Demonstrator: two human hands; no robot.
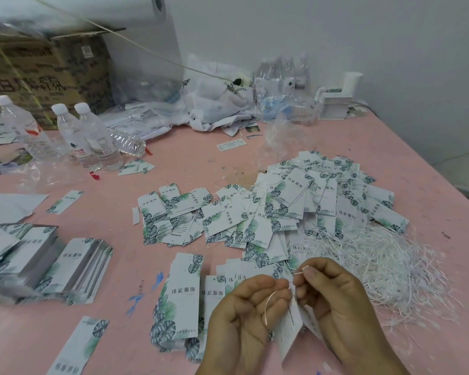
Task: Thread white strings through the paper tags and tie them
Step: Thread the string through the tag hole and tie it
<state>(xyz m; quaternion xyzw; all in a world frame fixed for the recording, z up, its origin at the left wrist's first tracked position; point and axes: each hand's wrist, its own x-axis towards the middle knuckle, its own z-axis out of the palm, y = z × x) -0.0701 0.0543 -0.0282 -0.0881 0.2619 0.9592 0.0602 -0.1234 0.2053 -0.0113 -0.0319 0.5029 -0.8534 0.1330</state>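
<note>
White string point(268, 304) runs in a thin loop between both hands at the six o'clock edge of the head view, low over the pink table point(114, 315). The left hand point(251, 318) lies palm up with its fingers curled, fingertips closed on the loop and on the top edge of the held tag point(289, 328), which hangs on edge between the two hands. The right hand point(333, 299) pinches the string's free end between thumb and forefinger, just at one o'clock of the left fingertips; its other fingers curl loosely. Whether the string already passes through the tag's hole I cannot tell, since the fingers cover that spot.

My judgement is that the knotting or pulling-through stage is in hand. To do it well, keep the left pinch close to the hole so the tag does not swing, draw the free end with a short steady pull, and keep the loop even before tightening, as the thin cord looks quick to snag.

Supplies sit within reach: the loose string bundle point(377, 261) at three o'clock of the hands, the heap of strung tags point(295, 207) at twelve o'clock, flat tags point(179, 299) just at nine o'clock, and stacked tags point(73, 266) farther towards nine. Water bottles point(90, 136) stand well apart at ten o'clock.
</note>
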